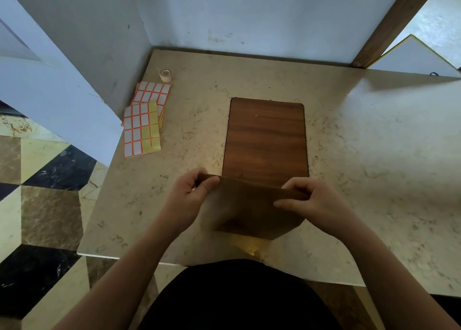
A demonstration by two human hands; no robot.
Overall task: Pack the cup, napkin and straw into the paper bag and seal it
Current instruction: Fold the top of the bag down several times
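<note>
A brown paper bag [252, 212] stands near the front of the marble counter [374, 155], on the near end of a wooden board [267, 137]. Its top edge is folded over flat. My left hand [192, 192] pinches the left end of that fold. My right hand [314, 200] pinches the right end, fingers pressed along the folded strip. No cup, napkin or straw is visible outside the bag; what is inside is hidden.
Sheets of orange-bordered sticker labels [144, 120] lie at the counter's left side. A small roll of tape [165, 75] stands behind them near the wall corner. The counter's left edge drops to a tiled floor [45, 205].
</note>
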